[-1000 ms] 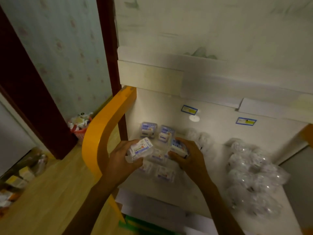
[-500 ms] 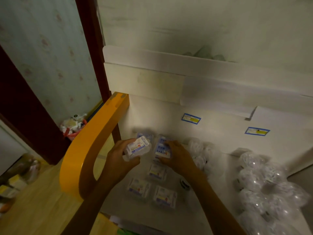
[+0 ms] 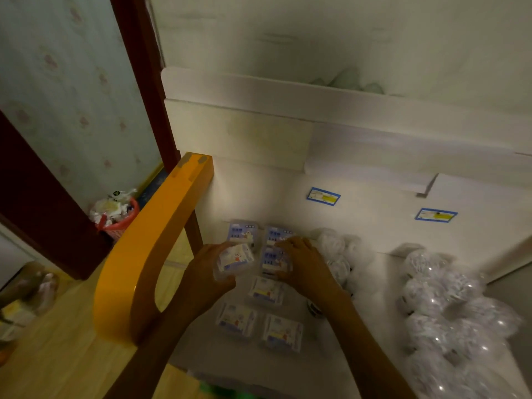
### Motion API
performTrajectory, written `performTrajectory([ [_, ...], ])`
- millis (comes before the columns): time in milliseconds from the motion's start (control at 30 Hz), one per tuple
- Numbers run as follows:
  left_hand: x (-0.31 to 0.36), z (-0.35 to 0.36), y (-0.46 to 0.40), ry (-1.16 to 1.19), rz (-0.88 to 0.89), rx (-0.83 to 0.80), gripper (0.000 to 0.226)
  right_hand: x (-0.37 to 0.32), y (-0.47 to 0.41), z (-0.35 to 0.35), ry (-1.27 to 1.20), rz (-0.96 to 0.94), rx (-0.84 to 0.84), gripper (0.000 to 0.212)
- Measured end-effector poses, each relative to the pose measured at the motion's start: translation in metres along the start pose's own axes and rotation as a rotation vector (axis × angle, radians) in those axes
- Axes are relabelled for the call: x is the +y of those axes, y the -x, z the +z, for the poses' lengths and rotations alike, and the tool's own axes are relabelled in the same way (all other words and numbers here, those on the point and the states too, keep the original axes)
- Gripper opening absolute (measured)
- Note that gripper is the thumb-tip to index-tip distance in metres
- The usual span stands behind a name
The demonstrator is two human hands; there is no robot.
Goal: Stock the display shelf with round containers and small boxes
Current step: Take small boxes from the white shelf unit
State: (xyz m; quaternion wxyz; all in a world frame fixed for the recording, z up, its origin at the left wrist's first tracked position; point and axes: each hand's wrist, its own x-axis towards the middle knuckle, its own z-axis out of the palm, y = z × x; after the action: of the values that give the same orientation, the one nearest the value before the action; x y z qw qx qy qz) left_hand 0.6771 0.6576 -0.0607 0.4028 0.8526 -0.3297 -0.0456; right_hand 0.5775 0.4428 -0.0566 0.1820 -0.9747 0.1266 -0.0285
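white shelf [image 3: 383,286] in the head view: right hand [image 3: 305,266], fingers curled, has moved a small box [image 3: 273,259] back and sets it in the right column. left hand [image 3: 201,272] still grips another box [image 3: 234,259], likely next for the shorter left column.

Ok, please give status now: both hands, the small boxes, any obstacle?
Left hand holds one small box. Right hand places another box on the shelf. Round containers lie right. No obstacle seen.
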Motion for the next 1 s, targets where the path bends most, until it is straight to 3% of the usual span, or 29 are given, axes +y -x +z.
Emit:
performTrajectory([
  [233,-0.017,0.012,0.002,-0.188,-0.137,-0.169,0.066,-0.004,0.036,-0.013,-0.165,0.041,0.136,0.049],
  [533,-0.021,0.012,0.007,-0.302,-0.108,-0.279,0.065,-0.023,0.079,-0.019,-0.094,0.078,0.215,0.044],
  [667,-0.013,0.006,0.011,-0.266,-0.039,-0.332,0.071,-0.030,0.096,-0.024,-0.041,0.108,0.241,0.047],
  [1000,0.055,0.000,0.051,-0.314,0.314,-0.245,0.065,-0.032,0.168,-0.020,0.033,0.208,0.322,0.046],
])
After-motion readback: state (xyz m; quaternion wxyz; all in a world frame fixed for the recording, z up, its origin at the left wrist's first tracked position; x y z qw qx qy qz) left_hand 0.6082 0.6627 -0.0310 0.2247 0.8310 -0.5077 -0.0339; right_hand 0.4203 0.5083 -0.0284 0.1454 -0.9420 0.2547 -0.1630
